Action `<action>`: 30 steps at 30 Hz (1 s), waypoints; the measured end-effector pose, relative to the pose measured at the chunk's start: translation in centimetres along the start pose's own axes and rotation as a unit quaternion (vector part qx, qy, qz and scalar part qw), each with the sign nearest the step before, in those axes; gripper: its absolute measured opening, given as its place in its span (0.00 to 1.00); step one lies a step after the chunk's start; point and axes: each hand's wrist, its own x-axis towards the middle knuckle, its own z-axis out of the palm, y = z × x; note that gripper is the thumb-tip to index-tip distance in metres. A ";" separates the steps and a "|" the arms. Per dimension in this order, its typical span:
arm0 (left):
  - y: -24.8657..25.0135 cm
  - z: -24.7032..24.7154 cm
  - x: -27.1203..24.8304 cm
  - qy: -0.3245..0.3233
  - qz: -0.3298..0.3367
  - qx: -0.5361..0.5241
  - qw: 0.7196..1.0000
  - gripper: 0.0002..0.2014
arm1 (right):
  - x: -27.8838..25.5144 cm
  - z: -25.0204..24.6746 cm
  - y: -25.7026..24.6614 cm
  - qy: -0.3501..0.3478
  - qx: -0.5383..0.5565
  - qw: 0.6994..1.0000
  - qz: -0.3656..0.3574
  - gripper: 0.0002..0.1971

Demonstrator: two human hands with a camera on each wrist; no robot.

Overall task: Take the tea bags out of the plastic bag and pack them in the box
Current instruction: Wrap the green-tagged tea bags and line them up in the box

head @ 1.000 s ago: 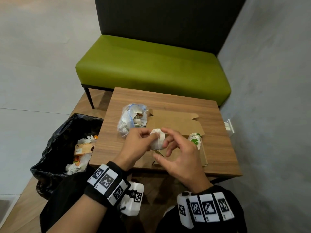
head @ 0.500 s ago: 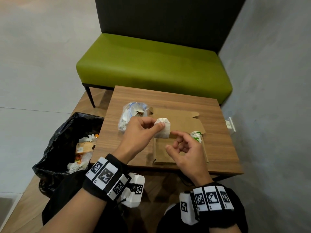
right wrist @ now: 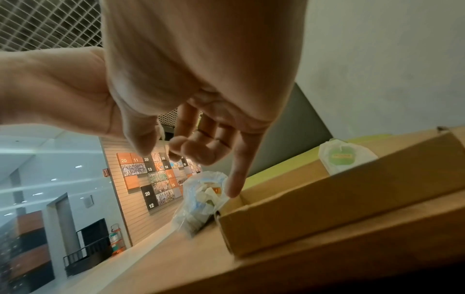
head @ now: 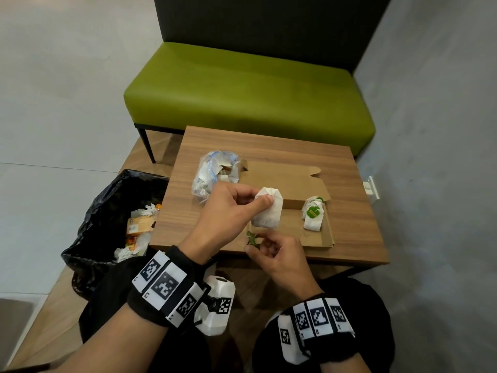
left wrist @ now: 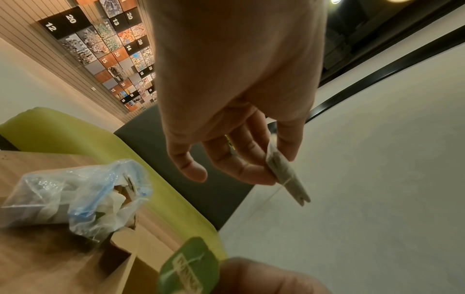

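My left hand point(head: 265, 201) pinches a white tea bag point(head: 269, 212) by its top, above the left end of the open cardboard box point(head: 326, 239). In the left wrist view the tea bag point(left wrist: 285, 176) sits edge-on between thumb and fingers. My right hand point(head: 259, 242) is below it at the table's near edge and pinches the bag's green tag point(head: 251, 238), which also shows in the left wrist view as a green tag point(left wrist: 191, 266). Another tea bag point(head: 312, 215) with a green label lies at the box's right end. The clear plastic bag point(head: 215, 176) holds more tea bags.
The box's lid flap point(head: 282, 181) lies open toward the green bench point(head: 242, 92). The small wooden table point(head: 349, 211) stands against a grey wall on the right. An open black rubbish bag point(head: 102, 205) with waste sits on the floor to the left.
Both hands were together on the tea bag. The right hand has since drawn back toward me with the green tag, while the left keeps the bag raised over the box.
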 end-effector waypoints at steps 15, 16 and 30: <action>-1.5 0.6 -2.4 -0.084 -0.074 0.043 0.993 0.07 | -0.9 -3.1 0.5 0.019 0.006 1.000 -0.009 0.09; -1.7 0.7 -2.5 -0.086 -0.081 0.042 0.992 0.07 | -0.6 -3.6 0.2 0.023 0.023 0.999 -0.015 0.10; -3.2 1.4 -2.6 -0.020 -0.095 -0.010 0.995 0.07 | 1.2 -4.1 -2.1 0.099 0.194 0.975 -0.052 0.10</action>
